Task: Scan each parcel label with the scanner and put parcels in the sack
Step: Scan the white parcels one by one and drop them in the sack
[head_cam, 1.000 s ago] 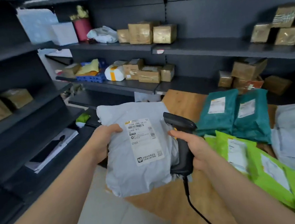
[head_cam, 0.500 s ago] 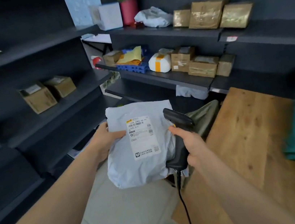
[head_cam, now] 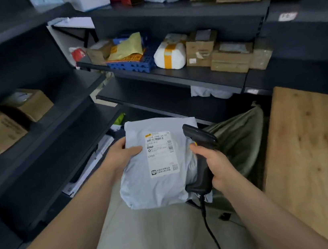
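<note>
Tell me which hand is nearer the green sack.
Right. The right hand, gripping the scanner, sits just in front of the sack; the left hand holds the parcel's far edge, the parcel lying between.

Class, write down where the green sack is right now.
In the head view the green sack stands right of centre, just behind the scanner in the right hand, left of the wooden table.

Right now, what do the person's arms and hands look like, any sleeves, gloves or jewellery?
Both forearms are bare as far as the picture shows, with no sleeves in view. The left hand and the right hand wear no gloves. No watch, bracelet or ring shows on the sides facing the camera.
</note>
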